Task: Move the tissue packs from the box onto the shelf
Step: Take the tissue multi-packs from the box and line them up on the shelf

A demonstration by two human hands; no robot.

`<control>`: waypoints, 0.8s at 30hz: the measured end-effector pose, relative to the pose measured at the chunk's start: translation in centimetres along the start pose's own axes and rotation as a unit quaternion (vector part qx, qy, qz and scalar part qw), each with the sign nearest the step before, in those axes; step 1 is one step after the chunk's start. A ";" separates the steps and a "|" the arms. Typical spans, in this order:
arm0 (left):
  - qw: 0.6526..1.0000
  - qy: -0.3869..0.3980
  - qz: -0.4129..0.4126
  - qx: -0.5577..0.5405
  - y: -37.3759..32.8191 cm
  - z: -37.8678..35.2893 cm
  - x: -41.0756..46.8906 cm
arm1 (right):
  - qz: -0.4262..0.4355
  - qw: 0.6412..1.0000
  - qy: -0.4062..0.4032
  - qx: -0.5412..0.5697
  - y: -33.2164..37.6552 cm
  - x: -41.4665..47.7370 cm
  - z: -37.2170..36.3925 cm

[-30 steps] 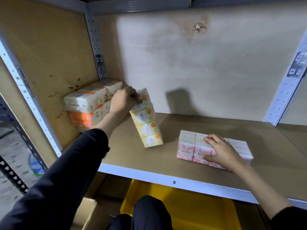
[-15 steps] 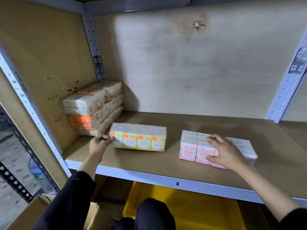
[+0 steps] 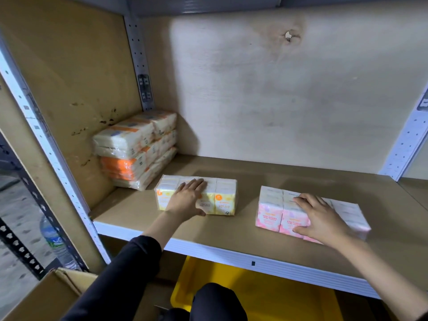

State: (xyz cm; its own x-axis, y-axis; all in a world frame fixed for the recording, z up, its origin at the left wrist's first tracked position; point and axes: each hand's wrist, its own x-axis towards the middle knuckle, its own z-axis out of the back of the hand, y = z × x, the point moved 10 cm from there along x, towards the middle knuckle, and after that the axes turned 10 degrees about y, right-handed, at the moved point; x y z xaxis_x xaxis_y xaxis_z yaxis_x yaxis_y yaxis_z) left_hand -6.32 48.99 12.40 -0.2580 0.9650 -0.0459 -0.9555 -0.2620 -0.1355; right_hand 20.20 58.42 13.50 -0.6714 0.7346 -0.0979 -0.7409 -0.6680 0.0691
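Note:
A yellow tissue pack (image 3: pixel 223 198) lies flat on the brown shelf (image 3: pixel 231 230), left of centre. My left hand (image 3: pixel 188 199) rests over its top and front, fingers spread, thumb on the front face. A pink tissue pack (image 3: pixel 271 212) lies to the right near the shelf's front edge. My right hand (image 3: pixel 319 217) grips it from above, thumb on the front. A stack of orange-and-white tissue packs (image 3: pixel 134 149) stands in the back left corner. The corner of a cardboard box (image 3: pixel 46 293) shows at the lower left.
A yellow bin (image 3: pixel 266 295) sits under the shelf. A water bottle (image 3: pixel 54 242) stands on the floor at the left. Perforated metal uprights (image 3: pixel 53 158) frame the shelf, with a plywood back wall (image 3: pixel 278 100) behind. My knee (image 3: pixel 215 302) is below the shelf edge.
The yellow pack went from tilted upright in my left hand to lying flat on the shelf. My left hand moved from its left end onto its top. My right hand stayed on the pink pack.

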 end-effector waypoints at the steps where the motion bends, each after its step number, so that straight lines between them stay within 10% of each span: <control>1: 1.000 -0.007 0.007 0.021 -0.1 -0.1 0.6 | -0.004 1.000 0.001 -0.007 0.1 0.3 0.0; 24: 0.999 -0.030 -0.024 0.023 8.1 1.3 19.0 | -0.026 0.998 -0.048 0.015 3.3 21.2 1.3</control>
State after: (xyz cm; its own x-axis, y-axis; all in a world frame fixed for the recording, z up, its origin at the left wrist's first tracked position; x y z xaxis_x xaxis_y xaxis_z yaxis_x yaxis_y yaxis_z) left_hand -19.21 65.24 11.71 -0.2180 0.9758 0.0187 -0.9722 -0.2155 -0.0912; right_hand 3.52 71.95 12.97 -0.6298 0.7767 -0.0057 -0.7736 -0.6265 0.0953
